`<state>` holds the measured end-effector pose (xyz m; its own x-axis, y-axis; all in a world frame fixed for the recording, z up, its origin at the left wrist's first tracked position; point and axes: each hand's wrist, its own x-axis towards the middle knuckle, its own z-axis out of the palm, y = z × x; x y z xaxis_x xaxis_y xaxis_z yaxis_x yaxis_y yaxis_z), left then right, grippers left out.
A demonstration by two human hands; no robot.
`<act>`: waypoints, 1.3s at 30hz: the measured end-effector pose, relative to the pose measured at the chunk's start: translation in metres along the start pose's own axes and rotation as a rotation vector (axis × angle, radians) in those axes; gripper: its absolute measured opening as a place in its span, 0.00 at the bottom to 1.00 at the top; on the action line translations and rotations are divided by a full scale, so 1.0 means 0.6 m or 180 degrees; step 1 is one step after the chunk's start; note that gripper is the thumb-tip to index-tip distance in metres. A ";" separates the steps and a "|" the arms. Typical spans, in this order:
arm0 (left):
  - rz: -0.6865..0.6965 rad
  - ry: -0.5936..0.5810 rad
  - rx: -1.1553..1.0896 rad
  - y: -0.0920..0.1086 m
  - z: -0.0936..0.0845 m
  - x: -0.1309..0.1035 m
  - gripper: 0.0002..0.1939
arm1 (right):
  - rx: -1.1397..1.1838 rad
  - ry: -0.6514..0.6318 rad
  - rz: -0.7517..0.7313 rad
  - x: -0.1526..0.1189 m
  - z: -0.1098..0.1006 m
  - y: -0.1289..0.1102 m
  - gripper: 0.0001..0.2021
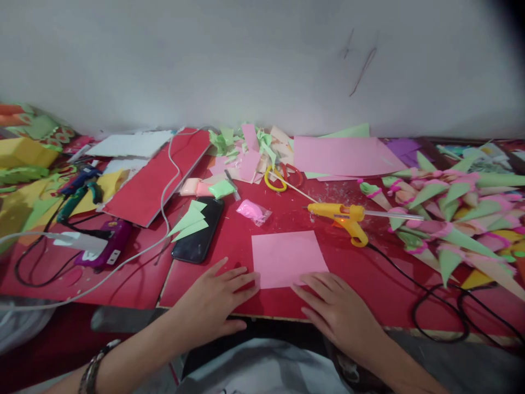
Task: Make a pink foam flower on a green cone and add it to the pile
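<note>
A sheet of pink paper lies flat on the red table in front of me. My left hand rests at its lower left edge, fingers spread and fingertips touching the corner. On the lower right side, my right hand is stretched out with its fingers on the paper's edge. Neither hand grips anything. Beyond the sheet is a small bag of pink clay-like stuff. To the left, green paper triangles lie across a black phone. A yellow glue gun with a clear stick lies to the right.
Finished-looking paper cones with green leaves are heaped at the right. Yellow-handled scissors lie by paper scraps near the wall. A purple power strip, a white cable and a red board occupy the left.
</note>
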<state>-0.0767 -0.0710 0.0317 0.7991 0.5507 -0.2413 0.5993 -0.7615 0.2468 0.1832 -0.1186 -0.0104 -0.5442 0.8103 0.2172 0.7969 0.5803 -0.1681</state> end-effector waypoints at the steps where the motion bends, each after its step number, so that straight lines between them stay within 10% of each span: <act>1: 0.0005 0.0018 0.0011 0.000 -0.002 0.001 0.25 | -0.0042 0.0020 0.0099 -0.008 -0.004 0.007 0.14; 13: 0.0158 0.0093 -0.0424 -0.035 -0.035 0.024 0.14 | -0.0396 0.0028 0.0223 -0.054 -0.008 0.055 0.16; 17: -0.1727 0.1410 0.0386 -0.120 -0.043 0.041 0.33 | -0.0297 0.0009 0.0280 -0.053 -0.007 0.052 0.18; 21: -0.2996 0.1326 0.0468 -0.182 -0.035 0.049 0.41 | -0.0267 -0.0018 0.0371 -0.054 -0.010 0.046 0.19; 39: -0.2958 0.0953 0.0813 -0.154 -0.041 0.086 0.44 | -0.0087 0.0050 0.0485 -0.051 0.000 0.047 0.16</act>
<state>-0.0899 0.0364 0.0198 0.0207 0.9996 0.0184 0.9905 -0.0180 -0.1361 0.2223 -0.1271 -0.0219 -0.4124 0.8874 0.2061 0.8769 0.4480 -0.1742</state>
